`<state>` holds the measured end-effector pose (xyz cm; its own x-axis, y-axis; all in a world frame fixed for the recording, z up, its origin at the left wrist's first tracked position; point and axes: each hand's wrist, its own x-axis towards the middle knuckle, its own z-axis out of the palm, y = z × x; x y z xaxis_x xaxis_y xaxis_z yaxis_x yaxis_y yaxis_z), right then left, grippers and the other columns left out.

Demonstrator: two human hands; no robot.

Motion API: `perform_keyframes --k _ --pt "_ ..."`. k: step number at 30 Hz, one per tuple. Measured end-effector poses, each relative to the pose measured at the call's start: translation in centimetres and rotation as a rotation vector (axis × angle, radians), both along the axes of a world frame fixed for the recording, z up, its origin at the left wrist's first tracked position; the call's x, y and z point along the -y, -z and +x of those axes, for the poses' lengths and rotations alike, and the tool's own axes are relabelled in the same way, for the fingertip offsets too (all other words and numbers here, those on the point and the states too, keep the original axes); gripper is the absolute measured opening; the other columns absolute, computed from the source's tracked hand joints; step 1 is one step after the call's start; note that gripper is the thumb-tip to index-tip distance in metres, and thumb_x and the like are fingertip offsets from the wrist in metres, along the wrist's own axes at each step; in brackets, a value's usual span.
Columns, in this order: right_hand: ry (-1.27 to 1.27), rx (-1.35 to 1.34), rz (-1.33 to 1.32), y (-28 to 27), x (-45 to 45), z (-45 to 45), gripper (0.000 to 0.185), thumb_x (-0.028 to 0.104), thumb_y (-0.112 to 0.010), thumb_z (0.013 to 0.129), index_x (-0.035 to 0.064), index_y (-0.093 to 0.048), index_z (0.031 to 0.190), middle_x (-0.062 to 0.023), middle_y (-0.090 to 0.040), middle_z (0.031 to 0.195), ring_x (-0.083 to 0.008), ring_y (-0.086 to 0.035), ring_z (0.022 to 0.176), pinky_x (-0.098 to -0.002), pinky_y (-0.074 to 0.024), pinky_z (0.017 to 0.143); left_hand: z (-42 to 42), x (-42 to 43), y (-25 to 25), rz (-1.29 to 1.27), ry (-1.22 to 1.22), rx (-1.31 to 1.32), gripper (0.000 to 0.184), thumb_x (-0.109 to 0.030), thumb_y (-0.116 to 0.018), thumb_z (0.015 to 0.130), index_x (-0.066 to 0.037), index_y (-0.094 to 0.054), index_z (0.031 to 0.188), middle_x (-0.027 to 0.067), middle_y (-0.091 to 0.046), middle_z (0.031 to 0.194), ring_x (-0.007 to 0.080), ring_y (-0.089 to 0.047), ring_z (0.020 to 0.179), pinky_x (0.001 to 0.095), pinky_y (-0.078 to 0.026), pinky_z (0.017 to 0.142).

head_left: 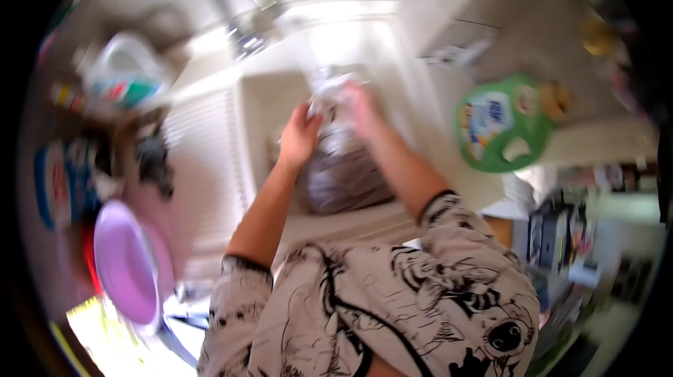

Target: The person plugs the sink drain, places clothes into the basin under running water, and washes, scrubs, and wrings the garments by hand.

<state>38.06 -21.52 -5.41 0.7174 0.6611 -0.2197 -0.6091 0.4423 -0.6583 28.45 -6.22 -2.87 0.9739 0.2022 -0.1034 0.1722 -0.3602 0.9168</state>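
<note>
Both my hands are over a white laundry sink (pixel 277 90) with a ribbed washboard side. My left hand (pixel 301 133) is closed at the left edge of a pale, wet-looking cloth (pixel 335 100). On the cloth's right side, my right hand (pixel 364 112) is smeared by motion, so its fingers do not show clearly. Below them a greyish, bunched cloth (pixel 345 177) lies in the basin; I cannot tell whether the two are one piece. A metal faucet (pixel 249 23) stands at the back, left of my hands.
On the right ledge lies a green detergent jug (pixel 506 123). At left are a purple basin (pixel 126 261), a blue-and-white package (pixel 63 181) and a white container (pixel 130 69). A small white object (pixel 459 55) sits at the back right.
</note>
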Motion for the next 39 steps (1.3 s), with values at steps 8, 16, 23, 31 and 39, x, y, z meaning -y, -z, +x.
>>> perform_keyframes --k 8,16,23,31,39 --pt "0.462 0.071 -0.566 2.6 -12.0 -3.5 0.020 0.024 -0.053 0.087 0.0074 -0.064 0.087 -0.0023 -0.062 0.083 -0.0151 -0.058 0.081 -0.0304 -0.0454 0.072 6.9 -5.2 3.4 -0.061 -0.084 0.073 0.026 -0.024 -0.053 0.089 -0.001 -0.062 0.081 0.0128 -0.066 0.073 0.0222 -0.062 0.065 0.0366 -0.048 0.062" --pt "0.656 -0.050 -0.609 -0.6 -12.5 -1.2 0.024 0.027 -0.048 0.090 0.0100 -0.065 0.087 -0.0052 -0.064 0.082 -0.0183 -0.060 0.075 -0.0306 -0.0462 0.065 12.7 -6.0 10.4 -0.253 -0.088 0.072 0.038 -0.037 -0.055 0.088 -0.001 -0.058 0.076 0.0149 -0.060 0.062 0.0242 -0.060 0.058 0.0345 -0.046 0.053" --pt "0.422 -0.151 -0.662 3.7 -11.5 -1.7 0.031 0.038 -0.053 0.088 0.0088 -0.063 0.084 -0.0047 -0.057 0.079 -0.0159 -0.052 0.076 -0.0322 -0.0411 0.065 8.7 -5.5 6.6 0.139 0.171 0.136 0.037 -0.030 -0.055 0.088 0.004 -0.057 0.072 0.0109 -0.058 0.057 0.0155 -0.053 0.047 0.0329 -0.041 0.040" --pt "0.370 -0.448 -0.627 3.8 -13.0 -3.4 0.023 0.031 -0.052 0.090 0.0099 -0.055 0.100 -0.0015 -0.054 0.075 -0.0146 -0.052 0.068 -0.0282 -0.0428 0.059 8.4 -5.7 4.7 0.247 0.128 -0.002 0.040 -0.035 -0.053 0.087 0.002 -0.063 0.079 0.0145 -0.061 0.060 0.0219 -0.058 0.055 0.0391 -0.044 0.053" --pt "0.257 -0.527 -0.282 9.6 -12.2 -2.8 0.045 0.040 -0.049 0.086 0.0113 -0.052 0.120 -0.0091 -0.054 0.112 -0.0207 -0.048 0.099 -0.0335 -0.0370 0.086 6.9 -2.1 3.9 0.451 0.087 -0.049 0.032 -0.040 -0.053 0.086 -0.011 -0.067 0.086 0.0173 -0.064 0.072 0.0367 -0.063 0.070 0.0430 -0.049 0.063"
